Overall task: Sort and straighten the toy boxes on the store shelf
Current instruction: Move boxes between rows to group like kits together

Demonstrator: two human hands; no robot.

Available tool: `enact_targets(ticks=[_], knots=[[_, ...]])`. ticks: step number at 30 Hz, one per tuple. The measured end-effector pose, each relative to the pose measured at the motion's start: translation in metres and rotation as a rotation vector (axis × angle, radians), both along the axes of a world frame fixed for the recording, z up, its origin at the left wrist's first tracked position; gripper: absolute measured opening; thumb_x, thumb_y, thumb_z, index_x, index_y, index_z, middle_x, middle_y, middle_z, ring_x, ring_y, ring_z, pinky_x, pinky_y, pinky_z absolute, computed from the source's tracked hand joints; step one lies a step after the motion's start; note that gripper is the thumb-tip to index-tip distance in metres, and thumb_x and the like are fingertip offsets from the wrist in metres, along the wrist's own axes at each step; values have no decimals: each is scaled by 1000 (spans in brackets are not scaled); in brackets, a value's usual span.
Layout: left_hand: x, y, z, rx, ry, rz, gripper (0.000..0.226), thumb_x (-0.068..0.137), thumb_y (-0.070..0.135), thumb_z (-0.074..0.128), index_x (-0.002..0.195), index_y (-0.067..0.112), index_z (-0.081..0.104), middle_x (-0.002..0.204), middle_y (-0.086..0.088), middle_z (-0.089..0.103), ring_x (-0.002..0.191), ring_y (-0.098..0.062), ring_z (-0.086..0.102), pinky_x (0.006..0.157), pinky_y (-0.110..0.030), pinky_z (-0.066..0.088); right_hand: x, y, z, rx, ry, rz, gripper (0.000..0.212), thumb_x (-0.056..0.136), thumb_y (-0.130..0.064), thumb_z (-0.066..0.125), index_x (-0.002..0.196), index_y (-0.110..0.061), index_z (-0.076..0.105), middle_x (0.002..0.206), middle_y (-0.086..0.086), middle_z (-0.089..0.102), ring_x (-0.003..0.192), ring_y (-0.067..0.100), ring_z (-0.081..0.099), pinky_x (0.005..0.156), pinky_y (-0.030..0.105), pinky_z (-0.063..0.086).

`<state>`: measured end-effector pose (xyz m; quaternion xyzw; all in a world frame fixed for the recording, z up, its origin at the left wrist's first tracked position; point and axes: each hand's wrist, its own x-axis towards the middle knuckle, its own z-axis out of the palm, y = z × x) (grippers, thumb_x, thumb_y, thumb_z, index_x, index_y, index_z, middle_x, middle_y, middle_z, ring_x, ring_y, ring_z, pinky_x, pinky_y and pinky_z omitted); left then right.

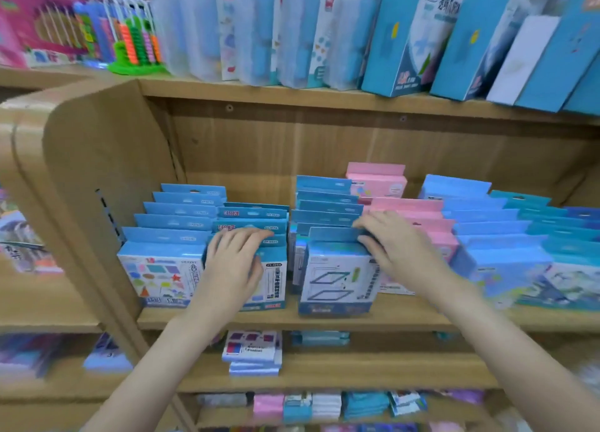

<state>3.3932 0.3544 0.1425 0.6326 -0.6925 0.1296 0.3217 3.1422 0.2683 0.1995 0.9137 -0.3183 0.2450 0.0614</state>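
Note:
Rows of small blue toy boxes stand upright on the middle wooden shelf (406, 318). My left hand (232, 262) lies over the front box of the second row (271, 282), fingers curled over its top edge. My right hand (389, 248) grips the top right corner of the front box of the third row (337, 275), which shows blue parallelogram outlines. A first row at the far left is headed by a box with coloured shapes (160, 274). Pink boxes (422, 217) form a row right of my right hand, partly hidden by it.
More blue boxes (506, 236) fill the shelf's right side. The upper shelf holds tall blue and translucent boxes (399, 38) and a bead abacus (136, 38). A wooden side panel (97, 171) bounds the left. The lower shelves carry flat packs (253, 350).

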Motion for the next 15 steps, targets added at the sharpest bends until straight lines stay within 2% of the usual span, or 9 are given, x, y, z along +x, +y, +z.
enact_targets(ticks=[2, 5, 7, 9, 11, 13, 15], knots=[[1, -1, 1, -1, 4, -13, 35, 84, 20, 35, 117, 22, 45, 110, -2, 60, 108, -18, 44, 100, -38, 26, 12, -1, -13, -42, 13, -70, 16, 87, -18, 49, 101, -13, 56, 93, 8, 58, 86, 30, 55, 49, 40, 51], [1, -1, -1, -8, 8, -15, 36, 82, 12, 47, 117, 19, 49, 111, -3, 60, 108, -17, 42, 102, -35, 21, 22, 0, -26, -37, 63, -136, 29, 83, -7, 61, 111, -12, 55, 101, 7, 57, 98, 29, 55, 46, 31, 47], [-2, 1, -1, -15, 35, -1, 35, 83, 8, 53, 117, 15, 53, 114, -4, 59, 111, -19, 44, 105, -34, 18, 24, -1, -29, -7, 74, -131, 33, 86, -7, 57, 119, -11, 51, 109, 8, 55, 108, 30, 51, 59, 37, 55], [-7, 3, 4, -44, 64, -20, 34, 84, 16, 46, 117, 13, 54, 117, -4, 57, 112, -18, 43, 106, -34, 18, 21, -2, -29, 65, 33, -130, 33, 92, -13, 50, 124, -10, 48, 118, 7, 52, 114, 26, 46, 82, 39, 53], [-16, 3, 12, -74, 73, -77, 38, 83, 24, 40, 117, 12, 54, 119, -4, 55, 113, -17, 43, 108, -36, 18, 17, -3, -29, 112, -25, -144, 33, 93, -17, 47, 125, -11, 47, 121, 5, 49, 114, 21, 44, 87, 38, 51], [-29, 2, 17, -78, 63, -144, 40, 83, 28, 43, 118, 13, 54, 123, -2, 53, 117, -16, 43, 109, -39, 19, 12, -3, -29, 161, -88, -128, 30, 93, -19, 49, 121, -11, 49, 120, 4, 50, 112, 19, 44, 87, 34, 49], [-41, -2, 17, -60, 9, -183, 42, 83, 33, 46, 120, 15, 52, 127, -2, 51, 121, -18, 41, 110, -41, 17, 5, -3, -27, 205, -148, -89, 27, 91, -16, 52, 117, -9, 52, 116, 4, 52, 109, 18, 45, 88, 25, 40]])
